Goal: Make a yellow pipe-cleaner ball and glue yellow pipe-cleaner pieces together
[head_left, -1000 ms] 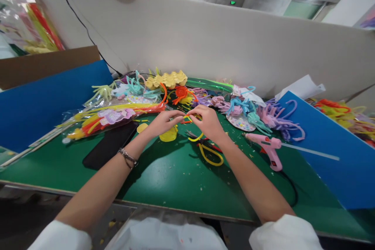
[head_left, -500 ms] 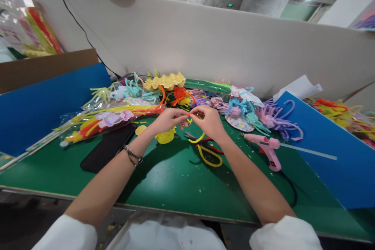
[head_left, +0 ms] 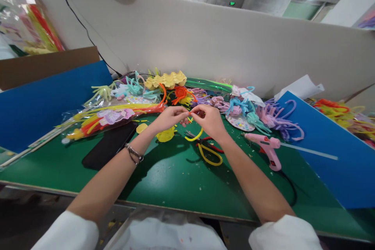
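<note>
My left hand [head_left: 171, 119] and my right hand [head_left: 207, 120] meet above the middle of the green table. Their thumbs and forefingers pinch a small orange piece [head_left: 190, 114], apparently a bit of pipe cleaner, mostly covered by the fingertips. Just below my right hand lie scissors [head_left: 210, 160] with yellow and red handles, a curved yellow pipe cleaner [head_left: 195, 137] across their blades. Under my left hand rests a fuzzy yellow shape [head_left: 166, 135], and a flat yellow disc [head_left: 141, 128] sits left of it.
A pink glue gun [head_left: 265, 146] lies to the right, its glue stick pointing at a blue box [head_left: 331, 164]. Black phone-like slab [head_left: 108, 146] and bagged pipe cleaners [head_left: 99, 121] are at left. Along the back sit a yellow egg carton [head_left: 166, 80] and colourful pipe-cleaner bundles [head_left: 240, 107].
Both hands stay pinched together on the orange piece, with only slight finger movement. The whole view has shifted a little.
</note>
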`<state>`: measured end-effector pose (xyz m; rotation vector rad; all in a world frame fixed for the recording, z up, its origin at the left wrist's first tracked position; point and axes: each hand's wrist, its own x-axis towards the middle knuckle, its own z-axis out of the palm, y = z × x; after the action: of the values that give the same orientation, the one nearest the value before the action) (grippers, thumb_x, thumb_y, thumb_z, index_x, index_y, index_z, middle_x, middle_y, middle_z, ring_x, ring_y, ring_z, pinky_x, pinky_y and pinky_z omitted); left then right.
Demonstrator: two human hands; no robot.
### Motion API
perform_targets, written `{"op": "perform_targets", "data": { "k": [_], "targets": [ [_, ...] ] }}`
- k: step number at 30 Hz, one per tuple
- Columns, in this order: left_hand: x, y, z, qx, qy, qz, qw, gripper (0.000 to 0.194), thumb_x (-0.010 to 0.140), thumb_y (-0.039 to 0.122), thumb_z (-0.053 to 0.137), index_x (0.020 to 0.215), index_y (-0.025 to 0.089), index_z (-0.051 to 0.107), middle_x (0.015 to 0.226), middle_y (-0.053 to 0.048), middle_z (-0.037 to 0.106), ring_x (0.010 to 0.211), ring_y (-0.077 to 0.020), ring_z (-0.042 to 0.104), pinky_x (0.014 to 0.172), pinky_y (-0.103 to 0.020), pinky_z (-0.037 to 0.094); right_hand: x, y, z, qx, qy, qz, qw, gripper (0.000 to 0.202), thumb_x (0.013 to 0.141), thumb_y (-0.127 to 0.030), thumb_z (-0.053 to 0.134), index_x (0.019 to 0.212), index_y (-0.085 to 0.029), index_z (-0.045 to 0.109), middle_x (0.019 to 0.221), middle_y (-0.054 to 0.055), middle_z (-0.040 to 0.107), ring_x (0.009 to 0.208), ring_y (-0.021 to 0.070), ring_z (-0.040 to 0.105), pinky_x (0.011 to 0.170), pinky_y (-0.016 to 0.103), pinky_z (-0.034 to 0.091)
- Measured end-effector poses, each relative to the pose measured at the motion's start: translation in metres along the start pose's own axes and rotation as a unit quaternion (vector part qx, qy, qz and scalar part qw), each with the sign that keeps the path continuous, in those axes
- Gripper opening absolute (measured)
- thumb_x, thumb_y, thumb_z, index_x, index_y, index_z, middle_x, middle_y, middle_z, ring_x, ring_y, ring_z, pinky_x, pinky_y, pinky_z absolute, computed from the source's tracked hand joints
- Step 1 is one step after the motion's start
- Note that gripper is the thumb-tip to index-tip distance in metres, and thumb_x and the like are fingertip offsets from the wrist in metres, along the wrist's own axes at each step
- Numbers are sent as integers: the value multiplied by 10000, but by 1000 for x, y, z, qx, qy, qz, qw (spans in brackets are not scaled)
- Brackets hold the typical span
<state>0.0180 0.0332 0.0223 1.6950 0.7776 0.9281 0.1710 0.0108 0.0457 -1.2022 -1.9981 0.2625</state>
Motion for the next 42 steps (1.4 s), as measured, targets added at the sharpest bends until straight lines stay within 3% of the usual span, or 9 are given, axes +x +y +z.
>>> {"op": "perform_targets", "data": {
  "k": [6, 13, 21, 30, 35, 42],
  "targets": [
    [5, 0, 1, 8, 8, 15, 1000, 285, 684, 414, 547, 646, 132, 540, 544, 29, 566, 530, -82, 520, 551, -208, 419, 0, -2, -2, -11, -5, -15, 1000, 80, 688, -112, 545, 671, -146, 615, 640, 7, 615, 549, 91, 487, 539, 205, 367],
    [5, 1, -3, 22, 22, 8, 999, 226, 694, 361, 532, 644, 141, 510, 497, 51, 505, 463, -66, 469, 491, -194, 380, 1, -3, -14, -48, -59, -16, 997, 151, 672, -49, 517, 774, -131, 594, 716, 29, 613, 586, 100, 502, 577, 215, 383],
    [3, 3, 0, 121, 38, 21, 992, 194, 729, 306, 474, 626, 143, 492, 477, 68, 367, 435, -55, 305, 410, -182, 224, -1, -5, -21, -183, -80, -127, 972, 120, 759, -81, 473, 728, -120, 582, 730, 68, 582, 688, 154, 511, 631, 256, 377],
    [-1, 10, -1, 143, -37, 86, 985, 161, 738, 273, 491, 664, 135, 530, 589, 45, 430, 535, -67, 347, 485, -194, 260, 1, -2, -31, -122, -56, -170, 976, 96, 772, -115, 514, 741, -131, 602, 738, 56, 610, 703, 147, 535, 645, 249, 390],
    [-3, 10, 1, 54, -43, 77, 995, 165, 712, 287, 526, 645, 137, 532, 604, 36, 459, 564, -74, 388, 520, -198, 292, 3, 3, -27, -15, -43, -113, 993, 75, 743, -148, 547, 686, -152, 595, 670, 13, 599, 621, 112, 511, 573, 219, 382],
    [-4, 7, 12, -123, 59, 36, 990, 286, 648, 418, 593, 626, 151, 493, 522, 68, 356, 459, -49, 272, 441, -194, 211, 2, 7, -10, 166, -36, 30, 985, 104, 711, -246, 562, 685, -148, 586, 569, -22, 551, 476, 74, 439, 476, 204, 360]
  ]
}}
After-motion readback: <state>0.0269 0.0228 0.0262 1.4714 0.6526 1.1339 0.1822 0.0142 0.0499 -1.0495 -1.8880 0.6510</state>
